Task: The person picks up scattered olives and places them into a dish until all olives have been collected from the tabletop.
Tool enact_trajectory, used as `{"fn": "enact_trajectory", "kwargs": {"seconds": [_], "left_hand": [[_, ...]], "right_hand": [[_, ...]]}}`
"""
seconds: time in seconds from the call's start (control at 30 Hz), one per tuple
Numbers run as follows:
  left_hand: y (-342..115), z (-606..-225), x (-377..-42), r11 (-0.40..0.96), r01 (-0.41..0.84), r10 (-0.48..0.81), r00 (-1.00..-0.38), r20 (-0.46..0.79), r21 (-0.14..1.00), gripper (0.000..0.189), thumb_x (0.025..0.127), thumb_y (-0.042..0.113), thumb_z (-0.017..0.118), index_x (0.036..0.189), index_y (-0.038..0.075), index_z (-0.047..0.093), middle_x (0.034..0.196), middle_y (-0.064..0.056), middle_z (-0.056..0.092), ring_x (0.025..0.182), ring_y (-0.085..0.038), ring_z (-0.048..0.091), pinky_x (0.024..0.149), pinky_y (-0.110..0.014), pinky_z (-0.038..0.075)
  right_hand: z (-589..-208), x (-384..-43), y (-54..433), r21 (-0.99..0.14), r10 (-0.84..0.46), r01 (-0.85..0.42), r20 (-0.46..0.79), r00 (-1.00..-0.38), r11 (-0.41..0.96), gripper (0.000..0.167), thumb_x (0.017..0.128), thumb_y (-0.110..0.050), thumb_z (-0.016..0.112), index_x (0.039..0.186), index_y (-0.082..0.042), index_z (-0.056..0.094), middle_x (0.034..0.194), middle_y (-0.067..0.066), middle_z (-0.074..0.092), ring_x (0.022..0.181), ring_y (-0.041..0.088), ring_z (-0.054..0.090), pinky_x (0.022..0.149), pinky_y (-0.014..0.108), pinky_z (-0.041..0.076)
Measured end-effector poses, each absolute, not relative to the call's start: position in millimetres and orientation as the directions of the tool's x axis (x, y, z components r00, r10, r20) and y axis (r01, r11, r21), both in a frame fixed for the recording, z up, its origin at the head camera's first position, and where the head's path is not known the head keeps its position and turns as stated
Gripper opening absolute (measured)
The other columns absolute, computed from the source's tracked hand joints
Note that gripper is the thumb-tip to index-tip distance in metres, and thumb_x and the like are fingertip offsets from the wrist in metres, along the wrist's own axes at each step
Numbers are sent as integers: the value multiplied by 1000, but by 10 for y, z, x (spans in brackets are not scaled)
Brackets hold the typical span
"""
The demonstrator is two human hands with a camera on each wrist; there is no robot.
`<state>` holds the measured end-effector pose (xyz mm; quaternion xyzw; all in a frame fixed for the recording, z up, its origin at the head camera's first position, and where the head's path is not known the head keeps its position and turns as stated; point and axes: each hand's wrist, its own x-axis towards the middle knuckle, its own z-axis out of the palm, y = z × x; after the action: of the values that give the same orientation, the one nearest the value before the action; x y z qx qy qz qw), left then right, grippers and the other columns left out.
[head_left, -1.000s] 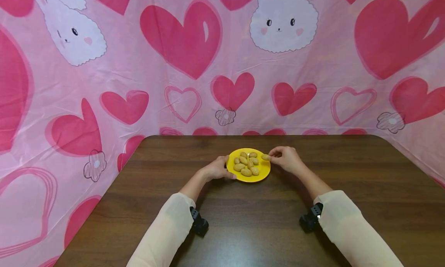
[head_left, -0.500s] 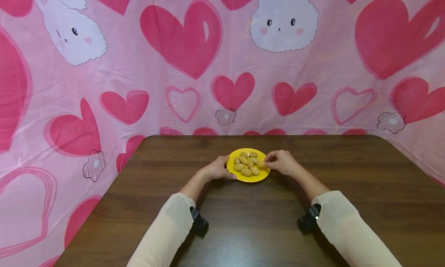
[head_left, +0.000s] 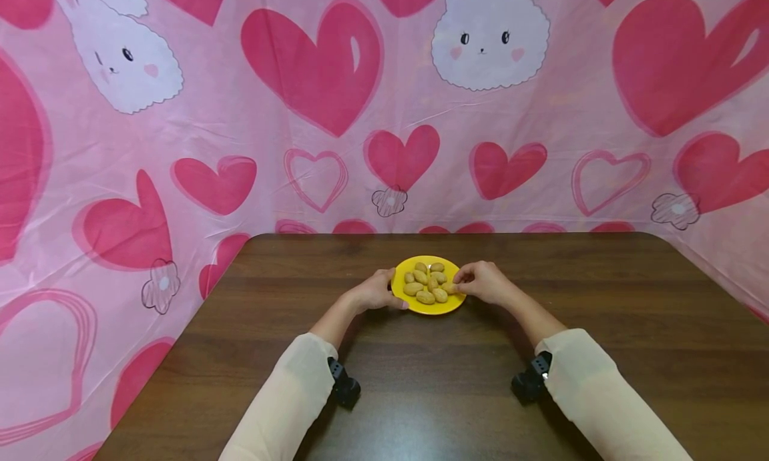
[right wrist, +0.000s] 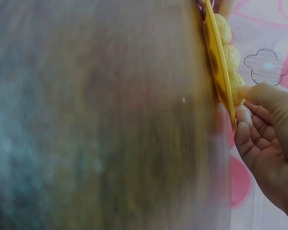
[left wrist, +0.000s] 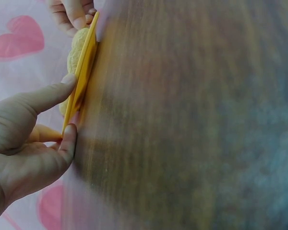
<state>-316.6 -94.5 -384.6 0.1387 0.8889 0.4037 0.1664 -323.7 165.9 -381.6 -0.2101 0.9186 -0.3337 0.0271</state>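
Observation:
A round yellow plate (head_left: 414, 261) stands on the table with several tan peanuts in their shells (head_left: 425, 297) on it. On its left side my left hand (head_left: 374, 290) grips the rim, thumb (left wrist: 53, 93) over the top edge and other fingers at its outer edge and underside. At the right side of the plate, my right hand (head_left: 484, 282) pinches one peanut (head_left: 448, 288) between thumb and fingertips, low over the plate among the others. Its lower fingers lie close to the plate's rim (right wrist: 226, 72) in the right wrist view.
The dark brown wooden table (head_left: 420, 387) reaches back to a pink cloth (head_left: 384, 101) with hearts and rabbits. A small black wrist camera (head_left: 345, 384) sits at the left cuff and another wrist camera (head_left: 530, 381) at the right cuff.
My right hand has moved left and down with its peanut, from the plate's right edge to just inside it beside the other peanuts. The left hand stays on the rim.

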Motion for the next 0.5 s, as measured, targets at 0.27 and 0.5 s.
{"fn": "enact_trajectory", "kwargs": {"seconds": [0.27, 0.5], "left_hand": [[-947, -3862, -3186, 637, 108, 382, -904, -191, 763, 89, 76, 17, 76, 145, -1, 22, 146, -17, 25, 129, -27, 29, 109, -40, 18], [-943, -3868, -3195, 636, 113, 381, -906, -183, 764, 89, 76, 17, 76, 144, -1, 23, 145, -18, 26, 129, -27, 29, 109, -39, 18]], "right_hand": [[-3807, -3229, 1647, -617, -413, -381, 98, -905, 688, 11, 81, -10, 69, 87, -1, 67, 75, 2, 62, 62, 14, 51, 56, 27, 47], [-3817, -3249, 1639, -628, -397, -351, 73, -915, 694, 12, 82, -11, 69, 88, -1, 67, 75, 2, 61, 63, 15, 50, 57, 27, 48]]}}
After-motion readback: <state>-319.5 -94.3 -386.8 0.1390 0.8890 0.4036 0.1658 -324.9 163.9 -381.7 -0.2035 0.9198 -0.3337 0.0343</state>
